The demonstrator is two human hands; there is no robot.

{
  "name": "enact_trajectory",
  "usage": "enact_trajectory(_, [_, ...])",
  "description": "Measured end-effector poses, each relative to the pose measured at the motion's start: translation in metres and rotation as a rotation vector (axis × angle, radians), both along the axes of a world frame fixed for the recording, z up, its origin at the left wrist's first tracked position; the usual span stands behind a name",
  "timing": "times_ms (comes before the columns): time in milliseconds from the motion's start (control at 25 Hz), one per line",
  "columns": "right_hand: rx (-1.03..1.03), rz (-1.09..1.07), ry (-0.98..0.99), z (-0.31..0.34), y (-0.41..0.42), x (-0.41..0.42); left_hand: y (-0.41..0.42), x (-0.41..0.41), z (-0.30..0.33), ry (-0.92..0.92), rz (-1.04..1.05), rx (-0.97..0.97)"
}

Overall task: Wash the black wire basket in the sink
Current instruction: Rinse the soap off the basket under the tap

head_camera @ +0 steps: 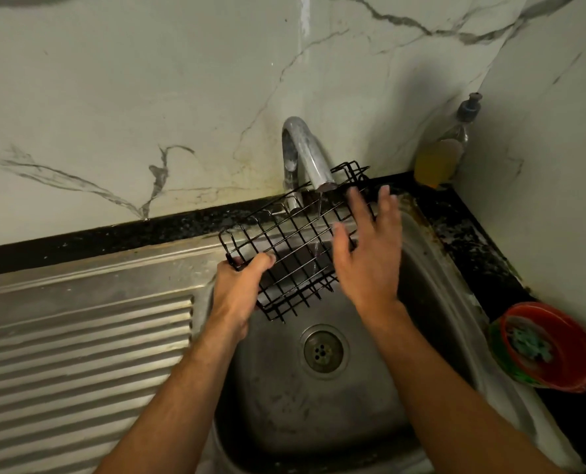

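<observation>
two bare hands work over one steel sink: the left hand (238, 285) has its grip curled round the near left corner of the single black wire basket (295, 241), thumb hooked over the rim wire, while the right hand (365, 254) is spread flat, fingers straight and apart, laid against the basket's right side; motion blur hides whether the fingertips press the wire. from the left, one ribbed steel drainboard (79, 354) slopes beside the sink (284, 422), whose one round drain (323, 350) sits below the basket. the basket is held tilted above the basin, its far end raised under the mouth of one curved chrome tap (307, 155), and a thin stream of water (316, 248) falls through the grid. to the right, on the dark table (469, 241), one pump bottle of yellow liquid (445, 155) stands in the corner, and one red round tub (548, 347) holding a green scrubber rests near the sink's right rim.
</observation>
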State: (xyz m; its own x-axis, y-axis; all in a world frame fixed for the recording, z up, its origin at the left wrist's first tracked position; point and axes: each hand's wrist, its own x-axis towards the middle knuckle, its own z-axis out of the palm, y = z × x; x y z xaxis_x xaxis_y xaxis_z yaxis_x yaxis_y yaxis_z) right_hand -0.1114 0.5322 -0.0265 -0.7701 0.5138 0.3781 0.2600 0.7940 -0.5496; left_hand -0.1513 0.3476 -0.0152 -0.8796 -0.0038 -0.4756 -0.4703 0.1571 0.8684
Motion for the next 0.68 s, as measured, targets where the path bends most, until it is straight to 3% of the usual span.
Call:
enact_trajectory(80, [0.227,0.188,-0.176,0.005,-0.022,-0.003,-0.001,-0.001,-0.007,-0.014,0.002,0.012])
enact_trajectory(160, [0.331,0.313,-0.167,0.011,-0.024,-0.007,-0.003,-0.002,-0.009,-0.021,0.002,0.007])
enact_trajectory(240, [0.1,0.13,-0.04,0.024,-0.013,-0.018,-0.007,0.003,-0.007,0.044,-0.018,-0.041])
enact_trajectory(360, [-0.487,-0.116,0.083,0.048,0.005,-0.022,-0.017,0.011,-0.013,0.238,-0.129,-0.173])
enact_trajectory(520, [-0.676,-0.085,-0.283,0.06,0.027,-0.021,-0.032,0.005,-0.021,0.317,-0.21,-0.195])
enact_trajectory(560, [-0.735,-0.065,-0.322,0.063,0.032,-0.02,-0.038,0.003,-0.022,0.268,-0.257,-0.125])
enact_trajectory(680, [-0.752,0.006,-0.281,0.074,0.033,-0.02,-0.044,0.001,-0.01,0.077,-0.253,0.349])
